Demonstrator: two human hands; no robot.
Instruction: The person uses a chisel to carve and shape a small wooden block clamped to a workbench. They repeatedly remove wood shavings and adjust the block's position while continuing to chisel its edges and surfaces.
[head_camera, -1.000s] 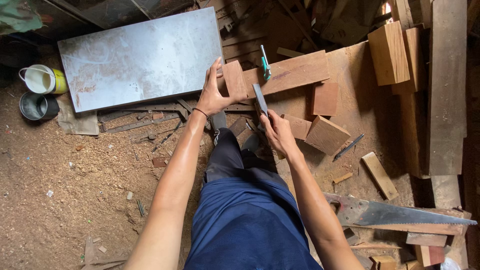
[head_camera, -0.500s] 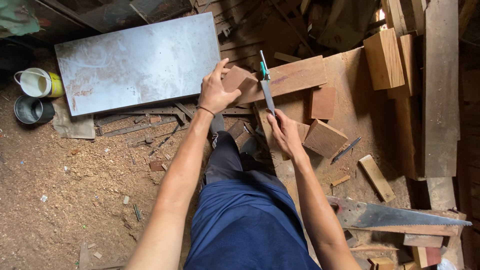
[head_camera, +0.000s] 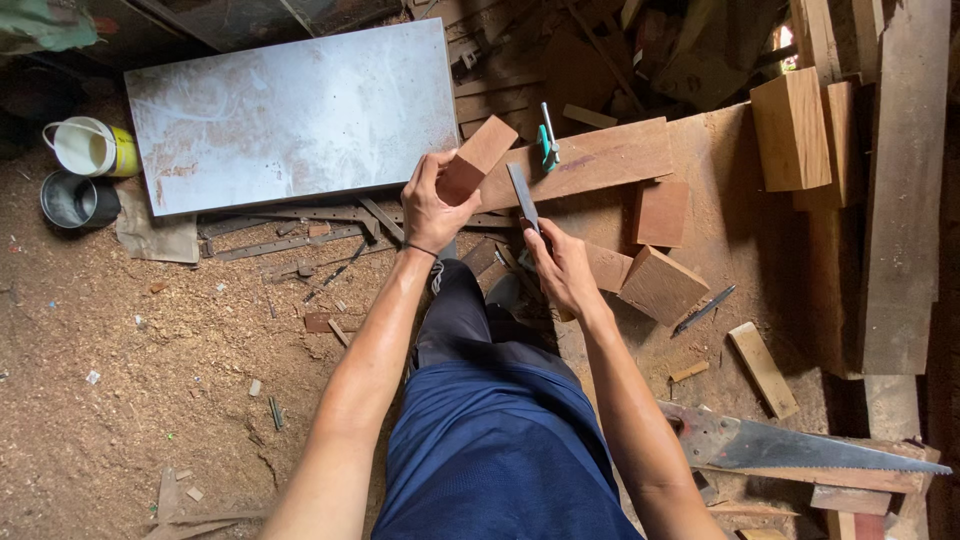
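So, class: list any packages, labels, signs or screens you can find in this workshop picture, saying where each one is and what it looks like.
No signs, screens or packages show.
Nearest to a labelled thing: white and yellow bucket, far left on the sawdust floor, round, with a yellow band round its side.
Beside it: dark round pot, plain.

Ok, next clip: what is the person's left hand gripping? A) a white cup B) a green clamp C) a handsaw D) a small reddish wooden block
D: the left hand is wrapped around the lower end of a small reddish wooden block, while the handsaw lies untouched on the boards at lower right.
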